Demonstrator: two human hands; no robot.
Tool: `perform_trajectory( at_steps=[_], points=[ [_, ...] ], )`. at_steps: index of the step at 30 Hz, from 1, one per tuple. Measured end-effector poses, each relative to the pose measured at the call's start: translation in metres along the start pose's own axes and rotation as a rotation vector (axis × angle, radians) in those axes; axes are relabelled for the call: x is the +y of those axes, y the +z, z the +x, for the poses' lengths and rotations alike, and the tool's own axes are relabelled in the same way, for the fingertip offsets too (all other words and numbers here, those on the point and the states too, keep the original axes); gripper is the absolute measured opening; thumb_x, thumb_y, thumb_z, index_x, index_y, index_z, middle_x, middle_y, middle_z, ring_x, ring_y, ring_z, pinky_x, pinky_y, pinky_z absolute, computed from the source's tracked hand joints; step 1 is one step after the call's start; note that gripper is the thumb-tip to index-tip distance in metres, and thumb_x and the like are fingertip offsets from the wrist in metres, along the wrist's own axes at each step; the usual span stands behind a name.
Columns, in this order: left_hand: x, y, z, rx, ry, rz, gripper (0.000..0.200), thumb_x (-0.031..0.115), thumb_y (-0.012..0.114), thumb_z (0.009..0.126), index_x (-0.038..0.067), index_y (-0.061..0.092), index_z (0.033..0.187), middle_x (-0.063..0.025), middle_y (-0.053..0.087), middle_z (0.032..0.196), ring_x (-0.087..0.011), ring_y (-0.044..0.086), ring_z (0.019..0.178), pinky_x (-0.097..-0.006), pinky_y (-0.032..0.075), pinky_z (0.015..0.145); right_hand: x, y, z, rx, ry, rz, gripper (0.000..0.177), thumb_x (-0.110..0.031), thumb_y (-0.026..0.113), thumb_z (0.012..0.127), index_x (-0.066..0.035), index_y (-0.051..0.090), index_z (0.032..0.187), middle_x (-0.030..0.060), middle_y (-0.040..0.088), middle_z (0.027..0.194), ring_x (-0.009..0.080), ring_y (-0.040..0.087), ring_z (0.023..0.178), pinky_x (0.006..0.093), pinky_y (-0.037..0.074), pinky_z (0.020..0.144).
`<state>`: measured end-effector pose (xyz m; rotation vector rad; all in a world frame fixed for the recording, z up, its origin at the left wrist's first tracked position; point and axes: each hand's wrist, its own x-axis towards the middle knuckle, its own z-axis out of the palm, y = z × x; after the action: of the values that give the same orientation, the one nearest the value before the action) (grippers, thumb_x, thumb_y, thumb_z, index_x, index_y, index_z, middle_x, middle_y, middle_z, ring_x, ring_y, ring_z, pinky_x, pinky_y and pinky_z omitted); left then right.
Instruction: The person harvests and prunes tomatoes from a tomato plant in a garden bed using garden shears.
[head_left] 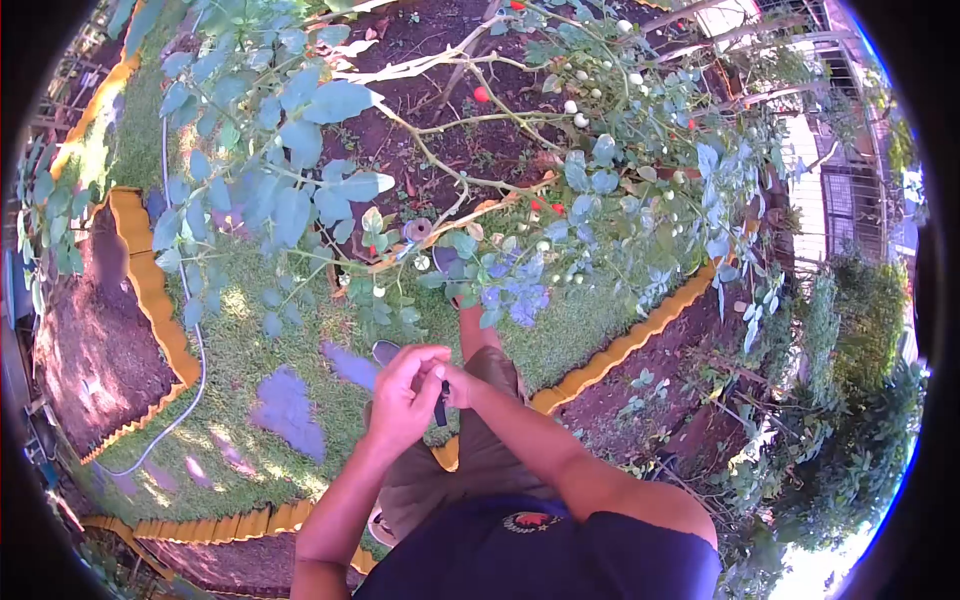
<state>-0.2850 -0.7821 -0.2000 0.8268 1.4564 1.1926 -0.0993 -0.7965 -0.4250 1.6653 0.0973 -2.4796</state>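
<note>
The person's left hand [404,395] and right hand [458,388] meet before the tomato plant [525,293]; a black thing [441,409] hangs between them. Which grip pinches it, one cannot tell.

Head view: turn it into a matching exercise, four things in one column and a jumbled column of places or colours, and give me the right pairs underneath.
Things
1. small black thing
2. edging
3. hose
4. shirt

Places and colours
A. yellow, wavy, bordering the soil beds
B. dark blue, with a partly red emblem
C. at the left hand and right hand, which are close together
D. pale, in a curved line on the grass

Right pairs: 1-C, 2-A, 3-D, 4-B
</note>
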Motion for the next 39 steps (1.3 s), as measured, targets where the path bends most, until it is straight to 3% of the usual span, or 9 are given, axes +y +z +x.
perform_trajectory(
  at_steps=[6, 10, 11, 17, 25, 28, 29, 36, 39],
  points=[
    [-0.013, 0.005, -0.032, -0.206, -0.316, -0.018, 0.020, 0.002, 0.061, 0.093, 0.000, 0.064, 0.113, -0.0096, 0.067, 0.107, -0.0157, 0.068, 0.089, -0.0310, 0.054, 0.076, 0.027, 0.010, -0.094, 0.018, -0.007, -0.194, 0.026, -0.039, 0.063, 0.092, -0.014, 0.062, 0.097, -0.0004, 0.062, 0.077, 0.0109, 0.060, 0.066, 0.0257, 0.050, 0.060],
    [-0.006, 0.001, -0.024, -0.194, -0.248, 0.194, 0.021, 0.006, 0.063, 0.092, 0.001, 0.064, 0.113, -0.0103, 0.067, 0.100, -0.0171, 0.067, 0.083, -0.0322, 0.054, 0.072, 0.030, -0.014, -0.128, 0.091, 0.028, -0.268, 0.036, -0.038, 0.066, 0.093, -0.008, 0.062, 0.113, 0.0053, 0.065, 0.090, 0.0141, 0.065, 0.080, 0.0285, 0.055, 0.075],
    [-0.011, 0.003, -0.022, -0.186, -0.239, 0.224, 0.021, 0.007, 0.063, 0.092, 0.001, 0.064, 0.113, -0.0104, 0.068, 0.100, -0.0178, 0.067, 0.083, -0.0326, 0.054, 0.073, 0.037, -0.023, -0.127, 0.146, -0.024, -0.261, 0.029, -0.038, 0.066, 0.090, -0.011, 0.062, 0.098, -0.0007, 0.062, 0.079, 0.0097, 0.060, 0.064, 0.0242, 0.044, 0.051],
    [-0.024, 0.036, 0.000, -0.175, -0.304, 0.280, 0.022, 0.009, 0.064, 0.092, 0.001, 0.065, 0.113, -0.0120, 0.068, 0.104, -0.0202, 0.068, 0.086, -0.0326, 0.054, 0.076, 0.028, -0.082, -0.138, 0.253, -0.019, -0.303, 0.031, -0.039, 0.069, 0.087, -0.011, 0.061, 0.099, -0.0004, 0.062, 0.080, 0.0092, 0.061, 0.068, 0.0242, 0.046, 0.053],
    [0.026, 0.117, 0.061, -0.271, -0.185, 0.256, 0.024, 0.008, 0.064, 0.092, -0.001, 0.064, 0.115, -0.0122, 0.067, 0.101, -0.0180, 0.066, 0.078, -0.0330, 0.053, 0.070, -0.007, -0.100, -0.181, 0.255, -0.084, -0.030, 0.028, -0.035, 0.069, 0.088, -0.011, 0.059, 0.098, 0.0001, 0.061, 0.081, 0.0100, 0.059, 0.066, 0.0250, 0.048, 0.058],
    [0.046, 0.125, 0.081, -0.262, -0.210, 0.308, 0.025, 0.007, 0.064, 0.092, 0.000, 0.064, 0.116, -0.0123, 0.067, 0.102, -0.0180, 0.065, 0.079, -0.0326, 0.053, 0.070, 0.008, -0.116, -0.167, 0.202, -0.231, -0.004, 0.028, -0.033, 0.070, 0.088, -0.010, 0.057, 0.097, 0.0009, 0.060, 0.079, 0.0108, 0.058, 0.066, 0.0259, 0.048, 0.061],
    [0.042, 0.124, 0.085, -0.244, -0.081, 0.394, 0.025, 0.008, 0.064, 0.091, -0.001, 0.064, 0.115, -0.0126, 0.067, 0.101, -0.0192, 0.065, 0.079, -0.0329, 0.054, 0.071, 0.013, -0.119, -0.162, 0.204, -0.267, 0.060, 0.028, -0.029, 0.070, 0.088, -0.008, 0.055, 0.100, 0.0012, 0.058, 0.078, 0.0116, 0.057, 0.066, 0.0264, 0.048, 0.061],
    [0.045, 0.115, 0.079, -0.302, -0.133, 0.552, 0.016, 0.008, 0.065, 0.090, 0.000, 0.066, 0.104, -0.0134, 0.068, 0.098, -0.0231, 0.066, 0.078, -0.0352, 0.055, 0.074, 0.018, -0.124, -0.171, 0.183, -0.321, 0.114, 0.028, -0.029, 0.068, 0.089, -0.008, 0.055, 0.104, 0.0006, 0.057, 0.077, 0.0094, 0.057, 0.066, 0.0244, 0.047, 0.057],
    [0.035, 0.121, 0.067, -0.366, -0.157, 0.557, 0.013, 0.006, 0.066, 0.090, 0.000, 0.065, 0.103, -0.0107, 0.068, 0.099, -0.0201, 0.066, 0.083, -0.0331, 0.053, 0.074, 0.011, -0.120, -0.183, 0.219, -0.296, 0.139, 0.028, -0.030, 0.067, 0.089, -0.008, 0.056, 0.104, 0.0005, 0.059, 0.079, 0.0087, 0.058, 0.067, 0.0226, 0.046, 0.056]
  ],
)
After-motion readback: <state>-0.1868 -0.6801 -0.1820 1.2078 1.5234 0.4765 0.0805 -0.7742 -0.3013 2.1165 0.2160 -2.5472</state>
